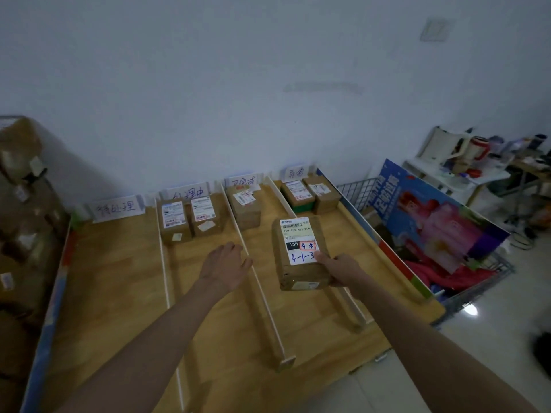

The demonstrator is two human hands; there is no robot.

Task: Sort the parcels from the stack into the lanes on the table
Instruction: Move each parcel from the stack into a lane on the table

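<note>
From the head camera, the person stands over the wooden bench (pixel 119 263), which white dividers split into four lanes, each with a handwritten sign at the far end. The right hand (pixel 343 268) has its grip closed on a brown parcel (pixel 301 254), thumb on the white label and fingers underneath, holding it above the divider between the third and fourth lanes. The left hand (pixel 226 263) hangs loose and flat over the second lane, holding nothing.

The parcel's label carries a red-boxed stamp (it looks to match the sign (pixel 298 173) over the rightmost lane, though the writing is small). Two parcels (pixel 310 193) already sit at that lane's far end, two more (pixel 189 219) in the second lane and one (pixel 244 208) in the third. The unsorted stack (pixel 21 204) stands at the left.

To do this well, I'd carry the parcel right of the divider, set it flat just short of the two there, label up, then let go.
</note>
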